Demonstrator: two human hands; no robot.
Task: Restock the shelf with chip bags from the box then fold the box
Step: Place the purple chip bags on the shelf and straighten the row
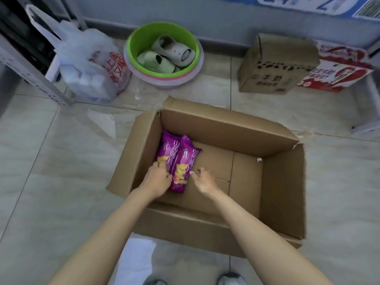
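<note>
box: an open brown cardboard box (277, 182) sits on the tiled floor (41, 161) right under both arms, all four flaps standing up or splayed outward; the far right corner is torn and frayed.
chip bags: two purple chip bags (176, 161) lie side by side on the box bottom, pushed against the wall on the left hand's side; each shows yellow chips and white lettering, long axis running away from the hands.
left hand: the left hand (158, 175) rests on the near end of the left bag, fingers spread and bent over it; whether it truly grips the bag i cannot tell.
right hand: the right hand (203, 179) hovers just beside the right bag's near end, fingers loosely spread, fingertips near or touching the bag's edge, holding nothing.
open room: to the right of the right hand the box bottom is bare cardboard out to the far wall.
edges: the near flap lies under both forearms; the left flap leans outward just beyond the left hand.
beyond the hands: a green basin (164, 50) with slippers, a white plastic bag (88, 64) to its left, a smaller cardboard carton (273, 68) and a red-and-white carton (339, 73) ahead of the right hand.
left of the left hand: a grey metal shelf post (30, 75).
</note>
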